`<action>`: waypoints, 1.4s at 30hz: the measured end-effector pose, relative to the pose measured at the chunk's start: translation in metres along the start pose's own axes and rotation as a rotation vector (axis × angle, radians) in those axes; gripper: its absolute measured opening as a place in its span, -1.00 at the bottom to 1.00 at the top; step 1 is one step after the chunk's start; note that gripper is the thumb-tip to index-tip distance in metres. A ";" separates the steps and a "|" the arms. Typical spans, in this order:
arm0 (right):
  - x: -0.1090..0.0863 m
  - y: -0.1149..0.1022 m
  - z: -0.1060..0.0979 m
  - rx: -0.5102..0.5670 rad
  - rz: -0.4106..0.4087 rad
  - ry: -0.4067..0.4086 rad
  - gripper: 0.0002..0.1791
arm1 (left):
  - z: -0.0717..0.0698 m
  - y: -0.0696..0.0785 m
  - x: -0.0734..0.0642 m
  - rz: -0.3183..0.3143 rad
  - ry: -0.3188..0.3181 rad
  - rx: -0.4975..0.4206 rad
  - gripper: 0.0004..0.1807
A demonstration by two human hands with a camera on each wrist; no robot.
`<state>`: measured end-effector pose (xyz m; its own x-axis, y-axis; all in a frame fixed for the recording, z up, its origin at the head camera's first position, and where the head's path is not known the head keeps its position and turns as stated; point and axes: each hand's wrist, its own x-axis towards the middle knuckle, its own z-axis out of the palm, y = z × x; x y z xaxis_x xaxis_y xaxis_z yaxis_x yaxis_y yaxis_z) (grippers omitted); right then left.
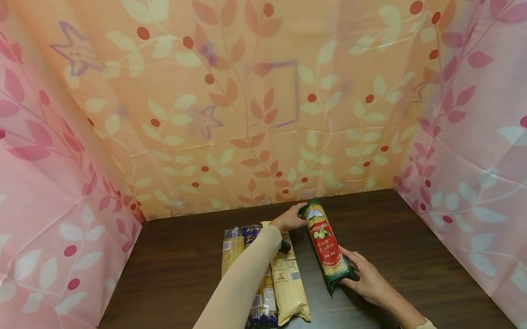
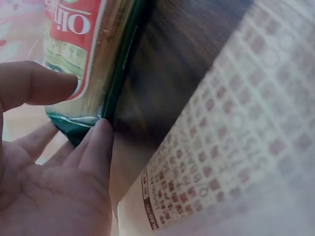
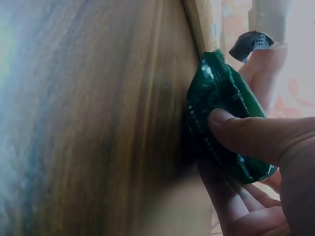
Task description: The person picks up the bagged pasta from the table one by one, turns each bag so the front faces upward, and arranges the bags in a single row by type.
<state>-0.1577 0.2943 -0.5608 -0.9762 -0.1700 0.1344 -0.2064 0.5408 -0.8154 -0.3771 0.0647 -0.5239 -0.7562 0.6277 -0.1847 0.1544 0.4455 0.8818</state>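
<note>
A spaghetti packet (image 1: pixel 325 244) with a red label and green ends lies slanted between my two hands at the right of the other packets. My left hand (image 1: pixel 290 218) grips its far end, and in the left wrist view the thumb (image 2: pixel 54 86) lies over the front while the fingers reach under the green end. The right hand (image 1: pixel 368 279) holds the near end; the right wrist view has its thumb (image 3: pixel 246 135) pressed on the green end wrap (image 3: pixel 221 98). Left of it lies a cream paper-look packet (image 1: pixel 289 287), partly under my left forearm.
Two clear packets of long pasta with purple ends, one at the left (image 1: pixel 233 248) and one beside it (image 1: pixel 265 307), lie next to the cream packet. The sleeve hides part of them. A dark wooden table (image 1: pixel 163 284) carries everything, with flowered curtains (image 1: pixel 244 112) around it.
</note>
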 end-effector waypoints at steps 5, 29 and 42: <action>0.001 0.003 0.001 0.000 0.031 0.005 0.01 | 0.002 -0.004 0.000 0.011 -0.004 -0.026 -0.15; -0.003 0.000 0.000 -0.257 -0.040 0.025 0.08 | -0.022 -0.013 -0.022 0.052 0.015 0.246 -0.46; -0.007 -0.025 0.006 -0.322 -0.202 0.077 -0.01 | -0.045 -0.024 -0.040 0.033 0.029 0.459 -0.49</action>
<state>-0.1450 0.2770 -0.5452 -0.9136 -0.2438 0.3255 -0.3929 0.7357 -0.5517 -0.3792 0.0000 -0.5180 -0.7628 0.6309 -0.1421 0.4389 0.6664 0.6027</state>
